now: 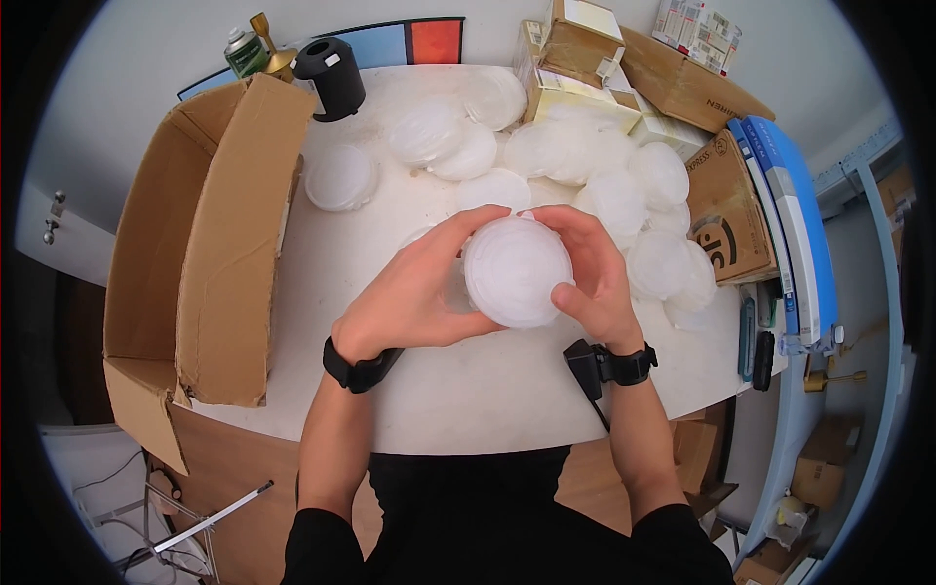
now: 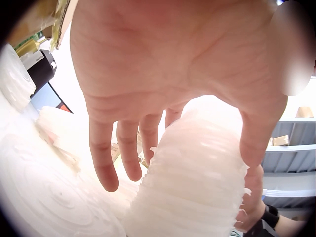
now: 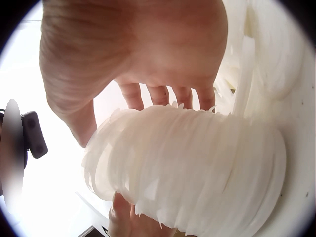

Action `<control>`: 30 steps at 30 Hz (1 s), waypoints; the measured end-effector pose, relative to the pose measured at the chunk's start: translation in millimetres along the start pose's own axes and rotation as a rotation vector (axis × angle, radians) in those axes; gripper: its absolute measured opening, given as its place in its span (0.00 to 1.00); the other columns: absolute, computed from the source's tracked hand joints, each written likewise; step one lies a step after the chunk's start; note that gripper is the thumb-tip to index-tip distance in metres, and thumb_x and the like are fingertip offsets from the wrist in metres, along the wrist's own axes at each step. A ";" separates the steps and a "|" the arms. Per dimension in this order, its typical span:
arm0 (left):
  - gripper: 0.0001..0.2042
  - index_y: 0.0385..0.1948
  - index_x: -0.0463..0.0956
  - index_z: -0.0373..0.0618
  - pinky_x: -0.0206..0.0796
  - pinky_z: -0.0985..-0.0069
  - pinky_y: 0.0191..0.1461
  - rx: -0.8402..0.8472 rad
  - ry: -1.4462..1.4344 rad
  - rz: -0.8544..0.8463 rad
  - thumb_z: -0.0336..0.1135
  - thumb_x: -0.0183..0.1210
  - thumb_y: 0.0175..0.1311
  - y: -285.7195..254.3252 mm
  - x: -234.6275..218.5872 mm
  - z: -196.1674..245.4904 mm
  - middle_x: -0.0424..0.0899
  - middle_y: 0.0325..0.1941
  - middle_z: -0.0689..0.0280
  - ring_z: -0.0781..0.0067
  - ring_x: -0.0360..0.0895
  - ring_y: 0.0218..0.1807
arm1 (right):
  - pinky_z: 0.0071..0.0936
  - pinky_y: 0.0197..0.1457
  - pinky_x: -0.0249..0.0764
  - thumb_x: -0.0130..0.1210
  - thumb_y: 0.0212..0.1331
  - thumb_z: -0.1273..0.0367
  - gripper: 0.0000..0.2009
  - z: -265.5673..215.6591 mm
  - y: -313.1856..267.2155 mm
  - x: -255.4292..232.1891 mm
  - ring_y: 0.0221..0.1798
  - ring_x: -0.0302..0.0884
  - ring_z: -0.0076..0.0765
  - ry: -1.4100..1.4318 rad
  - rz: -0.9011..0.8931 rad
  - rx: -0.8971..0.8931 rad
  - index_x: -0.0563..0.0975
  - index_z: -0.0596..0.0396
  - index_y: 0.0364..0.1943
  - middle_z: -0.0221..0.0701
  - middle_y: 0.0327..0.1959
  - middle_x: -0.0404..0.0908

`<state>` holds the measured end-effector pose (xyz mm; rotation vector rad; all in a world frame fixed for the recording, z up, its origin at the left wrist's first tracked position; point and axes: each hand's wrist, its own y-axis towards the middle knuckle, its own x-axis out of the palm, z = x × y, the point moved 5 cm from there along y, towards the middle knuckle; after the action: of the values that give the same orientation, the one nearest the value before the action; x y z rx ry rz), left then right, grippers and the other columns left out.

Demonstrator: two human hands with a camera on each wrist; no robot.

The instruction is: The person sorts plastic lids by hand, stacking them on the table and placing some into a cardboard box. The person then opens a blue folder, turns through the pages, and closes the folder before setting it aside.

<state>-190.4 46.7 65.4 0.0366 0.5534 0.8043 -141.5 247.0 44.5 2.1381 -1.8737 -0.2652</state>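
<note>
A tall stack of white translucent plastic lids (image 1: 519, 271) stands on the table in front of me, seen from above in the head view. My left hand (image 1: 414, 288) holds it from the left, thumb toward the near side and fingers at the far side. From the right, my right hand (image 1: 603, 283) grips the same stack, its thumb at the upper rim. Many thin layered edges with small tabs show along the stack (image 3: 182, 168) in the right wrist view. More lids (image 1: 424, 132) lie in overlapping piles beyond the hands, and others (image 1: 658, 263) spread to the right.
A long open cardboard box (image 1: 229, 263) occupies the table's left side. Behind it stand a black canister (image 1: 331, 80) and a green can (image 1: 246, 54). Cartons (image 1: 582, 44) are piled at the back right, with a brown box (image 1: 731, 210) and blue binders (image 1: 790, 224) along the right edge.
</note>
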 end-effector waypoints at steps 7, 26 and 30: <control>0.48 0.74 0.63 0.43 0.69 0.59 0.71 0.019 0.019 0.005 0.39 0.79 0.47 -0.1 -2.8 4.6 0.76 0.70 0.50 0.47 0.76 0.69 | 0.49 0.83 0.53 0.85 0.35 0.62 0.49 -10.3 0.1 4.9 0.82 0.54 0.48 -0.170 -0.228 -0.067 0.71 0.45 0.70 0.39 0.80 0.59; 0.55 0.77 0.60 0.47 0.63 0.58 0.75 0.014 0.010 -0.044 0.39 0.80 0.40 0.3 -0.8 10.8 0.71 0.75 0.53 0.51 0.71 0.73 | 0.34 0.72 0.69 0.45 0.52 0.88 0.28 -0.9 -2.4 -11.0 0.67 0.76 0.42 -0.183 0.036 -0.119 0.83 0.56 0.56 0.41 0.67 0.75; 0.55 0.77 0.59 0.48 0.65 0.59 0.74 0.078 -0.020 0.009 0.39 0.81 0.40 0.2 -1.7 13.5 0.72 0.75 0.53 0.50 0.72 0.73 | 0.35 0.74 0.67 0.40 0.53 0.88 0.29 -10.6 -1.5 -3.5 0.68 0.75 0.43 -0.189 0.073 -0.055 0.82 0.56 0.57 0.41 0.66 0.74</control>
<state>-184.9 48.0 77.9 0.1188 0.5657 0.7901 -137.2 251.7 53.8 2.0659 -2.0163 -0.5129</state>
